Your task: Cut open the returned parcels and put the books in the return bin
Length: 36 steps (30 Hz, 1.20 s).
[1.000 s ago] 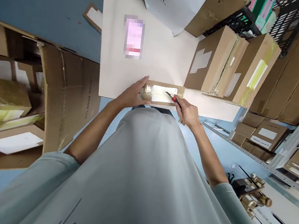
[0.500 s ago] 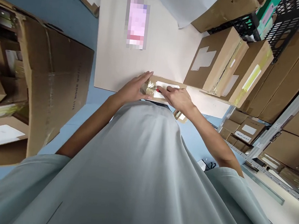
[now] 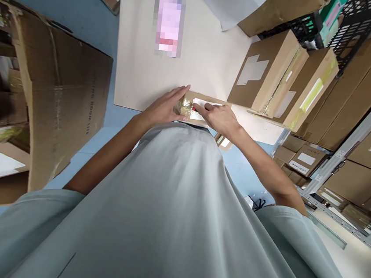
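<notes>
A narrow cardboard box (image 3: 187, 100) lies at the near edge of the table, up against my shirt. Clear tape wraps its left end, and a white label (image 3: 198, 114) covers part of its top. My left hand (image 3: 164, 106) grips that taped end, thumb on the near side and fingers on the far side. Over the label, my right hand (image 3: 221, 118) is closed, its index finger pointing left. A small red tip (image 3: 194, 109) shows at that fingertip; the rest of the thing is hidden by the hand, so its kind is unclear.
Taped cardboard boxes (image 3: 262, 72) stand on the table (image 3: 206, 66) at the right. A blurred-out pink item (image 3: 169, 22) lies farther back. A large open carton (image 3: 73, 100) with boxes inside stands left, and loaded shelves (image 3: 339, 157) are at the right.
The view has shifted slightly. Both hands keep almost the same places on the box, with the red tip still over the label's left part.
</notes>
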Available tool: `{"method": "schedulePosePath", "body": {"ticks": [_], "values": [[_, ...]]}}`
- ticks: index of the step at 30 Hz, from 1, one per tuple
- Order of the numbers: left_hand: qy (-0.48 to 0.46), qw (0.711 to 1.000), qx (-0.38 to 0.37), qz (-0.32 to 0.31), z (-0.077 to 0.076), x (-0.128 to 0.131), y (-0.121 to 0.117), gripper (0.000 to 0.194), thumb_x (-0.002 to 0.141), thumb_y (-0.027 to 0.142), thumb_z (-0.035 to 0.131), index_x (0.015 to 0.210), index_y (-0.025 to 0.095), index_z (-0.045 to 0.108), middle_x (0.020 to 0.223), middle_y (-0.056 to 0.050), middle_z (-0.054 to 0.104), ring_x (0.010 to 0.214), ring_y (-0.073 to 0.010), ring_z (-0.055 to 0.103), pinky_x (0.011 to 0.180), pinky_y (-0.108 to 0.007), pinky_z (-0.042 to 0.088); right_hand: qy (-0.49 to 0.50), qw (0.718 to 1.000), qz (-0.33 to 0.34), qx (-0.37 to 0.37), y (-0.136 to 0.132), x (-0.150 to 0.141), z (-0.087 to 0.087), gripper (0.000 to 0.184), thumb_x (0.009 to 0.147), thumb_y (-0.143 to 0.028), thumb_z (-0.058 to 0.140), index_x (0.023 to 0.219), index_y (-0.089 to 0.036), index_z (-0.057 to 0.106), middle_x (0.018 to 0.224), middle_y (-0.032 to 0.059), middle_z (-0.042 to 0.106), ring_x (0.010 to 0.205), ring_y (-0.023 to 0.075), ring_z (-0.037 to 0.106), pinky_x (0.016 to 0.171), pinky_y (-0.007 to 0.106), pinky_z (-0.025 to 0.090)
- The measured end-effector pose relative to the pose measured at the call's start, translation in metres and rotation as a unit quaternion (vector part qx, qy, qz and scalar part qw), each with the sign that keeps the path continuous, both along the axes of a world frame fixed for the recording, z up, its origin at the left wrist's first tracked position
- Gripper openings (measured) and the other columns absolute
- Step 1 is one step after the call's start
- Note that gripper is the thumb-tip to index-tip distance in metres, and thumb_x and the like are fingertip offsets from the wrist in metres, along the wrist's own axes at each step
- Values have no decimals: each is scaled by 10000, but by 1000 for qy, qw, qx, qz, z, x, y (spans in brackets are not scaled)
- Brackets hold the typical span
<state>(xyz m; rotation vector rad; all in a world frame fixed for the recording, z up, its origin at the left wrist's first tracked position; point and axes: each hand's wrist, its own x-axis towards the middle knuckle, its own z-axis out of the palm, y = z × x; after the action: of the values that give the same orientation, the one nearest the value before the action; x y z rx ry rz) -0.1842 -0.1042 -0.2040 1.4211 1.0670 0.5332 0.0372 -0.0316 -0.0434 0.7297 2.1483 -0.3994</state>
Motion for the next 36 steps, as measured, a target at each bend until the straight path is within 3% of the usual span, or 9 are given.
{"method": "schedulePosePath", "body": {"ticks": [5,10,19,24,30,33,36], "values": [[11,1000,1,-14,1,-1,1,1143,936,726,795,1858,356,230,1929,-100,225,1778,-418,231,1415,-594,286,9,1000,11,3,2,1,0,637,1120,-71,362,1725,-257,434,1308,139,789,893,237,711,744,347,421],[13,1000,-12,-17,4,-3,4,1171,896,753,812,1852,382,247,1928,-79,234,1776,-430,226,1392,-588,343,7,1000,19,4,2,0,2,669,1091,-47,398,1729,-241,443,1261,153,804,916,254,744,754,354,441],[45,998,-32,-4,5,2,6,1182,853,729,857,1839,409,287,1915,-70,278,1676,-446,430,1315,-591,469,-32,999,9,2,2,15,9,656,1094,-31,326,1720,-173,460,1300,209,785,1049,289,768,763,375,445],[80,995,-63,-1,11,3,7,1200,825,722,871,1833,416,297,1904,-63,309,1520,-414,604,1234,-549,559,-61,998,-33,0,3,69,13,661,1108,-53,365,1751,-199,421,1324,230,772,1074,313,779,768,376,431],[129,988,-78,14,26,8,11,1213,791,787,875,1814,417,339,1809,-69,486,1464,-419,638,1169,-572,596,-91,993,-73,9,3,154,15,684,1086,-26,397,1740,-221,444,1299,208,773,1041,295,776,744,360,378],[145,985,-89,15,35,13,13,1283,764,894,854,1822,386,336,1771,-100,534,1429,-447,638,1140,-613,598,-48,995,-87,12,2,185,1,706,1084,-34,399,1750,-269,429,1329,190,767,1053,287,749,740,359,367],[155,983,-99,25,43,18,13,1280,773,936,827,1821,392,334,1788,-78,515,1421,-446,628,1147,-628,588,0,994,-110,19,2,222,-24,672,1110,-73,395,1738,-307,449,1357,185,761,1073,287,728,750,361,367]]}}
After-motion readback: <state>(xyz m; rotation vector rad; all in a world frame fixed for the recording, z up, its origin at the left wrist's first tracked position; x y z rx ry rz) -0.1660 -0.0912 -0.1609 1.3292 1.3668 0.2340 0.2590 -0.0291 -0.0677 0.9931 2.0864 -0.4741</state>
